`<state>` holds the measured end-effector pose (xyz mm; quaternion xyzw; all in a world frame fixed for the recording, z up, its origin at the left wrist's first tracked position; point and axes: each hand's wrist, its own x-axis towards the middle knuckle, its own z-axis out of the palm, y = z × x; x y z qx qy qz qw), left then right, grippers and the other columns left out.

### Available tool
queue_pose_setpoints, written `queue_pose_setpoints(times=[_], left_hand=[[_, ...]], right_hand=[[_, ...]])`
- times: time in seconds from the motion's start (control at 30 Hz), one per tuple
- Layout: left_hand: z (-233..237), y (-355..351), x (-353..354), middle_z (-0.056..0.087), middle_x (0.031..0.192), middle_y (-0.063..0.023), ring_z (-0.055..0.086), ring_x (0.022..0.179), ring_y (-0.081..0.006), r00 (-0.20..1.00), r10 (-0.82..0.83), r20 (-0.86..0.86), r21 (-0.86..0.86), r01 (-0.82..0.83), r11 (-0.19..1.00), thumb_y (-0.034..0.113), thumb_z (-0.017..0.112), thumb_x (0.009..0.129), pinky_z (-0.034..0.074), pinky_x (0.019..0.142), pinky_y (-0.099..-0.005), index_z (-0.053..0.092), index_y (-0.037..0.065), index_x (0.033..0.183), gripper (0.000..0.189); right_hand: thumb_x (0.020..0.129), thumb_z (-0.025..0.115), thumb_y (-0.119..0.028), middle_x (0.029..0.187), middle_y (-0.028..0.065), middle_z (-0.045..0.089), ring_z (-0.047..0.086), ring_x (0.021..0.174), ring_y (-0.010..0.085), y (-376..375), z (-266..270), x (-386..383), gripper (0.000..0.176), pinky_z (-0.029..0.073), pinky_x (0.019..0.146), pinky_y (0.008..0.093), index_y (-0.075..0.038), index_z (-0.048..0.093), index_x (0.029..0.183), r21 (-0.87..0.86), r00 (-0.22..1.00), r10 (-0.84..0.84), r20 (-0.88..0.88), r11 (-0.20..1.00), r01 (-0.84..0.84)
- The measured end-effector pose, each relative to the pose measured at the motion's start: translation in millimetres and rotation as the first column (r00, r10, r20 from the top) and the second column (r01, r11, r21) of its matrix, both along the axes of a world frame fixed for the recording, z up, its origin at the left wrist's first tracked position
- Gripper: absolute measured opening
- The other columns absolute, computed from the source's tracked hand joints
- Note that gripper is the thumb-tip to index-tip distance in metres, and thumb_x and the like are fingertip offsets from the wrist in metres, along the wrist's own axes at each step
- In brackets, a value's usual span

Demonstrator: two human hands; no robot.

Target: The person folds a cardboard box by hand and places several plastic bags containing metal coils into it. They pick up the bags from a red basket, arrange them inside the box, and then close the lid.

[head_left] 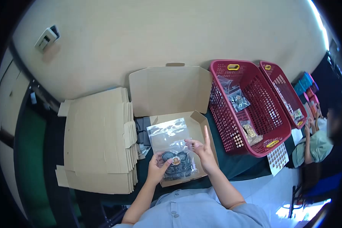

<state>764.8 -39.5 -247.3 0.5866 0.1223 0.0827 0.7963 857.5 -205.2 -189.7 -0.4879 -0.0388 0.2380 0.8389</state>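
Note:
My left hand (158, 167) is closed on the lower left of a clear zip bag (169, 131), its thumb pressing the front. Inside the bag lie black pieces with pale swirl patterns (178, 171). A small round sticker (176, 161) with a picture shows on the bag's front, close to my left thumb. My right hand (204, 152) is to the right of the bag, fingers apart, with one finger pointing up. Below the bag is an open cardboard box (206, 131), its lid (171, 89) standing up against the wall.
A stack of flat cardboard boxes (95, 140) lies on the left. To the right, a maroon basket (250, 104) holds several clear bags; a second maroon basket (283, 85) stands beyond. A sheet of round stickers (278, 159) hangs at the table edge. Another person (313, 146) sits far right.

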Motion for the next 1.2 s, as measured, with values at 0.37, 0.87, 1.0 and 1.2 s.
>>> queue_pose_setpoints(times=[0.37, 0.87, 1.0, 1.2], left_hand=[[-13, -12, -11, 0.054, 0.107, -0.0137, 0.053, 0.101, -0.0171, 0.994, -0.103, -0.031, 0.117, 0.106, 0.987, 0.009, 0.077, 0.068, 0.044, 0.084, -0.0281, 0.035, 0.004, 0.119, 0.066], [-46, 3, -25, 0.048, 0.120, -0.0177, 0.055, 0.101, -0.0291, 0.873, -0.379, -0.307, -0.594, 0.135, 0.793, 0.054, 0.038, 0.089, 0.050, 0.078, -0.0450, 0.019, 0.014, 0.136, 0.064], [-38, -1, -22, 0.049, 0.121, -0.0170, 0.056, 0.103, -0.0298, 0.808, -0.500, -0.311, -0.683, 0.176, 0.709, 0.052, 0.036, 0.090, 0.051, 0.080, -0.0455, 0.023, 0.012, 0.135, 0.061], [-60, -18, -24, 0.047, 0.124, -0.0197, 0.054, 0.107, -0.0326, 0.748, -0.629, -0.211, -0.668, 0.359, 0.652, 0.057, 0.035, 0.089, 0.052, 0.077, -0.0457, 0.028, 0.010, 0.132, 0.064]], right_hand=[[0.085, 0.059, -0.008, 0.110, 0.0148, 0.054, 0.052, 0.102, 0.0163, 7, -66, -25, 0.054, 0.046, 0.084, 0.0272, 0.002, 0.031, 0.131, -0.228, 0.993, 0.098, -0.063, 0.967, -0.110], [0.096, 0.038, -0.029, 0.055, -0.0006, 0.046, 0.036, 0.037, 0.0055, -48, -68, -20, 0.036, 0.027, 0.033, 0.0173, -0.004, 0.047, 0.120, -0.396, 0.931, 0.009, -0.364, 0.904, -0.163], [0.096, 0.037, -0.025, 0.056, -0.0014, 0.045, 0.034, 0.037, 0.0042, -61, -80, -19, 0.035, 0.026, 0.033, 0.0172, -0.006, 0.048, 0.123, -0.419, 0.938, 0.054, -0.341, 0.885, -0.203], [0.097, 0.033, -0.023, 0.061, -0.0040, 0.046, 0.038, 0.041, 0.0033, -56, -73, -36, 0.038, 0.028, 0.035, 0.0160, -0.011, 0.044, 0.131, -0.504, 0.912, 0.258, -0.319, 0.769, -0.394]])
